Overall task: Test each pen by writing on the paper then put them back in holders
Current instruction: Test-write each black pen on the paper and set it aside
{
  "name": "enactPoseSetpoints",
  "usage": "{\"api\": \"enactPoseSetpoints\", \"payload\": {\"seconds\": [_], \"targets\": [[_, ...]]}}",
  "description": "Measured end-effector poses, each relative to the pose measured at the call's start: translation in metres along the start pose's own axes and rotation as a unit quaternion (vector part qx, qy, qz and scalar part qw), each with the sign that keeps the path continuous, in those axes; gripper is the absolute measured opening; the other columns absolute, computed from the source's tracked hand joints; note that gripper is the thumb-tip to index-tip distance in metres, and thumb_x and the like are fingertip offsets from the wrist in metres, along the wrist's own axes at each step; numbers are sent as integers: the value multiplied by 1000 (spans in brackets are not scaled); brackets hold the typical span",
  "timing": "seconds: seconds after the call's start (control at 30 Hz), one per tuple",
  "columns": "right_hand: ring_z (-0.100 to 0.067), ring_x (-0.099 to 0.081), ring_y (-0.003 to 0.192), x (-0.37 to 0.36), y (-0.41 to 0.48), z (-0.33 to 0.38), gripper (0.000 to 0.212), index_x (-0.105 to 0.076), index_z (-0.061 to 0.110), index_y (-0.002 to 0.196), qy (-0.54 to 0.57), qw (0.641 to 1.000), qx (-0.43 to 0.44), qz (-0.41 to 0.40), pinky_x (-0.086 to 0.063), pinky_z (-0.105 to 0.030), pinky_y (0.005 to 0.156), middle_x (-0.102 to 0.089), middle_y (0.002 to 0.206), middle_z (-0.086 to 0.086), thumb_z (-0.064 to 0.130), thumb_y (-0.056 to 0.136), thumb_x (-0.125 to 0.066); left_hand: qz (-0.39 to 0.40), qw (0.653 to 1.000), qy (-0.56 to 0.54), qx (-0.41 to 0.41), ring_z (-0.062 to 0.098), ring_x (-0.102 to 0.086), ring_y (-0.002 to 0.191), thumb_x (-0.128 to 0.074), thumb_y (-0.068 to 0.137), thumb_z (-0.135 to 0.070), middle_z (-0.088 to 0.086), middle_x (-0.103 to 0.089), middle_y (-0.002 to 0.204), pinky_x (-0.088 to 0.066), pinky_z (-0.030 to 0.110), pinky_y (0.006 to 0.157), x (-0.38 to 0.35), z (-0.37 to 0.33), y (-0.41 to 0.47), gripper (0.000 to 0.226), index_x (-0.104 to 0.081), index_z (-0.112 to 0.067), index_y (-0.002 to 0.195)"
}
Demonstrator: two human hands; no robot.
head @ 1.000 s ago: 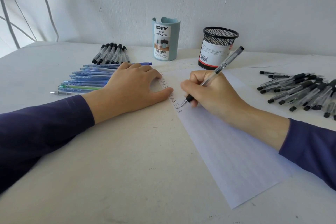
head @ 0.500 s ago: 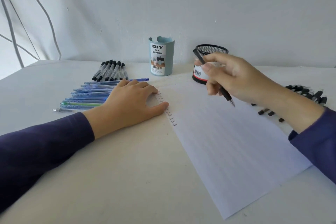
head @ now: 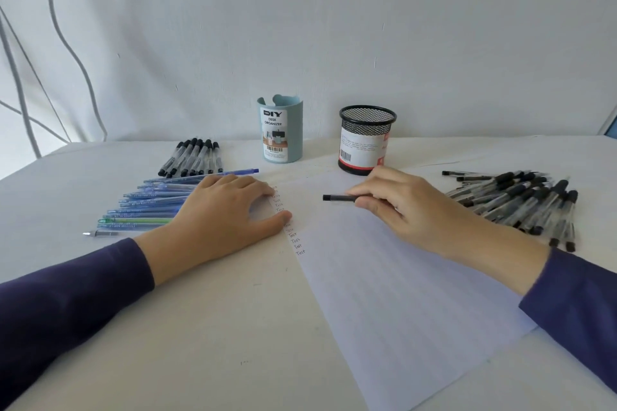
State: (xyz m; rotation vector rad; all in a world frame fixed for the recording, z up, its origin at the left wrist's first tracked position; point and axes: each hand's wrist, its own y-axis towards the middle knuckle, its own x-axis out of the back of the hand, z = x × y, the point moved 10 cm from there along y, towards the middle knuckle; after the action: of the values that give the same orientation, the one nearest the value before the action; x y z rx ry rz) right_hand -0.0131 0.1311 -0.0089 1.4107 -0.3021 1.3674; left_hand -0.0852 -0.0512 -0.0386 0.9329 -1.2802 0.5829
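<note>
My left hand [head: 220, 222] lies flat on the left edge of the lined paper [head: 394, 294], beside a column of handwritten "Test" words [head: 290, 227]. Over the paper's top end, my right hand [head: 407, 207] grips a black pen [head: 339, 198], held level with its dark end pointing left. Behind the paper stand a light-blue desk organizer [head: 280, 130] and a black mesh holder [head: 366, 140]; no pens show above either rim. The rest of the pen is hidden in my fingers.
Blue and green pens [head: 150, 207] lie in a row left of my left hand, with a small group of black pens [head: 193, 158] behind them. A large pile of black pens [head: 521, 203] lies at the right. A white wall stands close behind the holders.
My right hand stopped writing, lifted the pen off the paper and turned it level, then lowered over the paper's top end. The left hand stayed put.
</note>
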Motion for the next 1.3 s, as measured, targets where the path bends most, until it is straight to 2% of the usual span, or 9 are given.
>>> {"api": "enactPoseSetpoints", "payload": {"seconds": [0.27, 0.37, 0.5, 0.6, 0.77, 0.87, 0.97, 1.13, 1.3], "targets": [[-3, -48, 88, -17, -3, 7, 39, -72, 19, 116, -51, 997, 45, 39, -34, -10, 80, -59, 100, 6, 39, 96, -44, 5, 1000, 21, -12, 6, -40, 132, -2, 66, -90, -22, -51, 138, -16, 26, 113, -2, -2, 1, 98, -50, -37, 133], [-12, -51, 103, -31, -3, -1, 50, -67, 25, 124, -83, 992, 26, 89, -38, -27, 88, -59, 117, 5, 48, 95, -34, 21, 998, 47, -27, 5, -36, 134, 10, 65, -89, -24, -49, 138, -15, 27, 114, -2, -2, 2, 103, -49, -39, 134], [-21, -51, 114, 1, 6, -49, 34, -67, 18, 123, -106, 989, -81, 63, -38, -36, 96, -59, 126, 2, 33, 102, -44, 6, 998, 45, -43, 7, -33, 138, 0, 70, -81, -22, -44, 145, -20, 30, 113, 11, -13, 10, 91, -44, -41, 140], [-25, -52, 118, 27, -2, -99, 34, -69, 12, 115, -176, 965, -181, 74, -39, -40, 99, -61, 123, -4, 28, 103, -42, 3, 995, -72, -69, 5, -43, 124, -13, 73, -78, -21, -54, 134, -35, 28, 105, 15, -40, 14, 81, -54, -40, 132], [-28, -55, 109, 49, -35, -138, 69, -60, 5, 110, -146, 939, -296, 98, -42, -39, 96, -62, 114, -7, 58, 99, -18, 57, 982, -132, -122, -1, -47, 109, -48, 87, -67, -24, -56, 117, -41, 22, 93, 4, -93, 16, 45, -62, -40, 122], [-21, -51, 123, 60, -55, -138, 97, -59, 17, 127, -138, 942, -287, 106, -36, -40, 108, -60, 131, 1, 81, 82, -1, 47, 978, -145, -141, -2, -54, 92, -55, 91, -52, -20, -56, 106, -44, 19, 82, 2, -106, 21, 30, -66, -39, 116], [-8, -31, 142, 73, -78, -141, 69, -48, 38, 140, -167, 942, -272, 104, -14, -37, 120, -43, 149, 15, 67, 92, -9, 38, 977, -152, -143, 2, -58, 83, -57, 93, -41, -21, -54, 94, -48, 23, 81, 2, -105, 27, 23, -70, -38, 112], [4, -11, 146, 96, -120, -147, 57, -40, 59, 134, -132, 959, -240, 68, 0, -37, 121, -28, 155, 22, 76, 88, -11, 27, 980, -147, -134, 1, -60, 77, -57, 92, -43, -21, -57, 92, -51, 30, 79, 4, -96, 25, 18, -70, -43, 104], [-1, 0, 149, 83, -128, -157, 55, -21, 67, 138, -130, 957, -241, 96, 12, -50, 119, -8, 160, 25, 80, 86, -13, 20, 980, -145, -132, 1, -60, 77, -57, 92, -43, -23, -56, 91, -52, 31, 77, 6, -96, 23, 17, -70, -43, 103]]}}
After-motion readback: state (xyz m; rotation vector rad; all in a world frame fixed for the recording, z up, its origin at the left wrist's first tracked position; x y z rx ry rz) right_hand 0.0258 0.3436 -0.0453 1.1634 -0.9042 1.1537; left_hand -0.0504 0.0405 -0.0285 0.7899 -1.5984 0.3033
